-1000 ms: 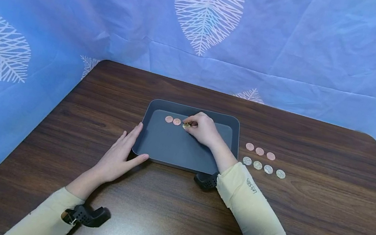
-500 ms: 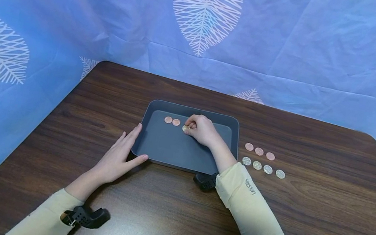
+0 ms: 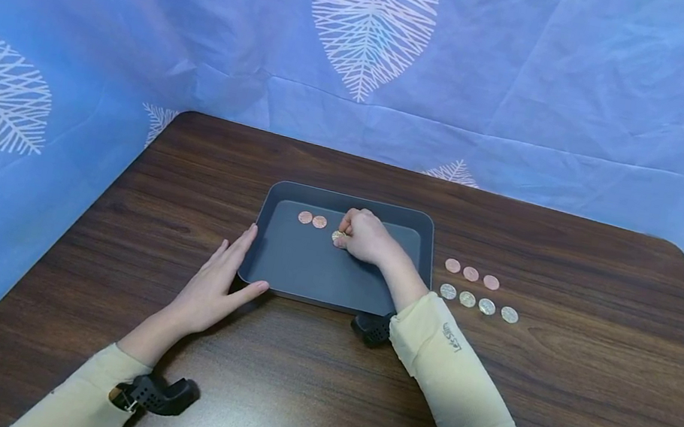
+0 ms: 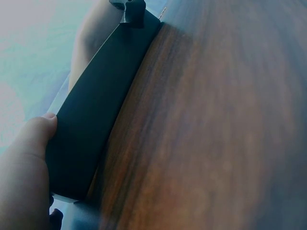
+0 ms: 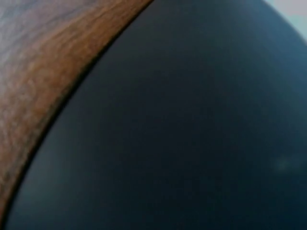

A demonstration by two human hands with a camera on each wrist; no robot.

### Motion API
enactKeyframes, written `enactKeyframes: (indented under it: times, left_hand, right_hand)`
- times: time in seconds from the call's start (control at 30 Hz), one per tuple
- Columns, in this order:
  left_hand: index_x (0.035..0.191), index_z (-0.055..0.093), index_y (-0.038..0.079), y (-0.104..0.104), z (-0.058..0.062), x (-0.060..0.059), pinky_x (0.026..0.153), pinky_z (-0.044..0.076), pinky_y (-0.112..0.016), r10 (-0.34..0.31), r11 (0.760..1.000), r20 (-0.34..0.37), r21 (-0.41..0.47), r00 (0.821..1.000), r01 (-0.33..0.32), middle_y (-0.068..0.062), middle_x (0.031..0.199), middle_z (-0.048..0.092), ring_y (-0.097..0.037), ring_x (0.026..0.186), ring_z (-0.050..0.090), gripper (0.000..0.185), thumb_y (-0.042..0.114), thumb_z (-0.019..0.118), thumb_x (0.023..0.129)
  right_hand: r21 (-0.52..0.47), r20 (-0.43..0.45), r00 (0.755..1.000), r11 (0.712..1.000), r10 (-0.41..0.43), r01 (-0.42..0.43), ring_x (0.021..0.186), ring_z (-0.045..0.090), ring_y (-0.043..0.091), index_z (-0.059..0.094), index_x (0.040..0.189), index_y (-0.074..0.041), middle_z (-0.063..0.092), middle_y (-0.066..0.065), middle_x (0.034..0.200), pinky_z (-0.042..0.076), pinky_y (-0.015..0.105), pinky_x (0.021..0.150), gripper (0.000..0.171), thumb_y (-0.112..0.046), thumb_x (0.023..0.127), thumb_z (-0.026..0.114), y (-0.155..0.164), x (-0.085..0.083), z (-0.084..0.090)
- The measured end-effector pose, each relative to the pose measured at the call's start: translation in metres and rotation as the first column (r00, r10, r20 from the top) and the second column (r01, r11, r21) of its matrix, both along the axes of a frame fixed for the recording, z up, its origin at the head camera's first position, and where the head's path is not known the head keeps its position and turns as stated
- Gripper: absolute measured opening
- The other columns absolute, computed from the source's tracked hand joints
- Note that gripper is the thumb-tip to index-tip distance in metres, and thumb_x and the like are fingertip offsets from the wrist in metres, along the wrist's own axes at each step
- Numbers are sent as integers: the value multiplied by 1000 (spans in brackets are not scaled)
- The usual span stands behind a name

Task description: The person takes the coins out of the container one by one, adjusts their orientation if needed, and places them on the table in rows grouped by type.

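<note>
While the left hand (image 3: 212,290) is laid flat on the wooden table (image 3: 296,396) nearest the person, its fingers are kept straight and its thumb is pressed against the near left corner of the dark grey tray (image 3: 305,268); nothing is gripped by it. In the left wrist view the thumb (image 4: 41,129) is seen touching the tray's outer wall (image 4: 96,124), with the wood grain running beside it. Further in, over the tray floor, the right hand (image 3: 368,236) is held with curled fingers, and a silver coin (image 3: 336,236) is pinched at its fingertips, low against the tray bottom; whether the coin is already resting on the floor cannot be told. Just to the left of that pinch, two copper coins (image 3: 312,220) are laid side by side inside the tray, apart from the fingers. The right wrist view is filled by blurred tray floor (image 5: 182,134) and a strip of table. To the right of the grip, outside the tray, three copper coins (image 3: 472,274) and four silver coins (image 3: 478,303) are set in two rows on the table. Beyond, a blue leaf-patterned cloth (image 3: 372,43) is hung.
</note>
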State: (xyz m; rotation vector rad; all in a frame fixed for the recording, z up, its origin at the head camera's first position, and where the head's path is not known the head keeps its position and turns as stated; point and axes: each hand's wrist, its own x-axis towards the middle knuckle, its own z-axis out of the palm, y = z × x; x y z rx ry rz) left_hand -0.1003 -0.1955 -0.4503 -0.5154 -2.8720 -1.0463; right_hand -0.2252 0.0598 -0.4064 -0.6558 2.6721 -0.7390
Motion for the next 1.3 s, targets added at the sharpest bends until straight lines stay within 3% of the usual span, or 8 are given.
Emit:
enactKeyframes:
  times: [0.27,0.53,0.8,0.97,1.1,1.3]
  left_hand:
    - [155,4,16,0,1,0,116,5,-45,0,1000,1,-1,1000,0,-4,159,8,-17,144,11,86,45,57,94]
    - [155,2,19,-1,0,1,115,5,-46,-1,1000,6,-5,1000,1,-3,159,7,-17,144,11,86,48,55,94]
    - [155,1,19,-2,0,2,115,5,-46,-1,1000,4,-6,1000,1,-3,159,7,-17,144,11,85,50,53,94]
    - [155,2,18,-1,-1,1,115,5,-46,-4,1000,-1,-2,1000,4,-5,159,8,-16,144,11,85,47,55,95]
    - [155,2,18,-1,-1,1,115,5,-46,-4,1000,0,0,1000,4,-6,159,9,-17,144,10,85,46,55,95]
    - [155,3,16,0,-1,1,115,5,-46,-4,1000,-3,-5,1000,4,-6,159,8,-17,144,10,85,48,54,95]
  right_hand:
    - [1,3,1000,1000,-31,31,86,46,26,58,99,0,53,13,95,41,37,76,18,-12,90,67,-3,2,2]
    - [-121,25,997,990,-69,72,74,52,21,55,95,-4,55,7,84,43,33,68,20,-10,86,72,-1,2,0]
    - [-199,59,998,979,-37,48,72,56,19,57,91,-7,57,5,81,45,32,66,14,-7,87,70,-1,3,0]
    - [-290,102,995,957,9,21,73,63,19,63,96,-7,65,4,83,50,31,66,5,-7,91,65,-3,5,6]
    - [-342,100,994,940,36,0,78,65,21,67,103,-5,67,4,91,53,31,69,12,-9,92,63,-3,11,15]
    - [-346,84,994,938,68,-35,82,66,24,68,108,-4,67,4,95,53,33,71,16,-8,94,61,9,22,29]
